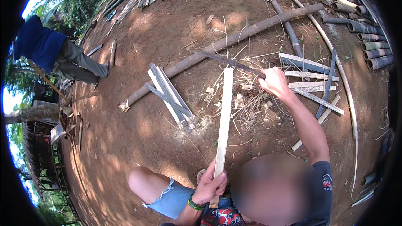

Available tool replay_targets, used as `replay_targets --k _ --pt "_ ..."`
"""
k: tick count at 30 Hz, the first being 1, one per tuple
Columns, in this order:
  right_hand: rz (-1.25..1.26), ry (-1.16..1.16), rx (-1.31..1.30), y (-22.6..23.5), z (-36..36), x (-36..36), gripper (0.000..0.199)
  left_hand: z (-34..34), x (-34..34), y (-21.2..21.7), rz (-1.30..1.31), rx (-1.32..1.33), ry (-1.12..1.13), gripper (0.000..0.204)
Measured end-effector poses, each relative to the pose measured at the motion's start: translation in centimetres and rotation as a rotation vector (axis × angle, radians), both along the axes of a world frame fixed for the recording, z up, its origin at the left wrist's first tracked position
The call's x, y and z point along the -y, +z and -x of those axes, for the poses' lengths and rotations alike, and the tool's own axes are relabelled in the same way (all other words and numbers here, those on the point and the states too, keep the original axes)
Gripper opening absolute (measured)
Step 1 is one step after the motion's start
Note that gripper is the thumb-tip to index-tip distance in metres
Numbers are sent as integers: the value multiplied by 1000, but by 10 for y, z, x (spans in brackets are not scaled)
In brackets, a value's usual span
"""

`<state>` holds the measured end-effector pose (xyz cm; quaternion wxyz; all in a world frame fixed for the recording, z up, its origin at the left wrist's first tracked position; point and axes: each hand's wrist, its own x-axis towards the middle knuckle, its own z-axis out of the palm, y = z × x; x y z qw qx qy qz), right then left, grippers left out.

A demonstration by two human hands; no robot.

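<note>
My left hand (210,187) grips a long pale bamboo slat (224,119) near its lower end. The slat points away from me, its far end reaching close to the shavings on the ground. Wrapped round the handle of a machete, my right hand (274,84) is off to the right with the arm stretched forward. The dark machete blade (230,61) points left and crosses just beyond the slat's far end. I cannot tell if blade and slat touch. Curled bamboo shavings (251,104) and chips lie below my right hand.
A brown bamboo pole (184,62) lies diagonally on the dirt ahead. Bundled slats (169,96) rest left of centre, loose slats (312,86) at the right. Cut bamboo culms (372,46) are stacked at the far right. Another person (63,54) stands at the far left.
</note>
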<state>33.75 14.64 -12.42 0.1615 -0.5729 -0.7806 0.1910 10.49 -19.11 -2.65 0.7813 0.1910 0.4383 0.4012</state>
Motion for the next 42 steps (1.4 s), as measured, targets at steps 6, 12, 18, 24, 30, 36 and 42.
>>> replay_targets --k 6,12,18,24,30,36,42 --pt "14 -211 -263 -4 -18 6 27 3 -24 -13 85 -97 312 42" --pt "19 241 -363 -9 31 124 17 2 -66 -29 16 -123 303 29" --pt "-70 425 -394 0 38 155 14 -5 -67 -28 31 -181 260 19" --pt "-208 344 -225 -13 18 80 11 -4 -49 0 28 -130 181 48" --pt "12 -230 -60 -9 -28 -16 28 4 -7 4 22 -37 59 45" --pt "132 67 -255 2 14 75 20 3 -59 -19 136 50 347 46" --pt "-27 452 -375 11 43 165 11 -8 -77 -22 -7 -133 283 47"
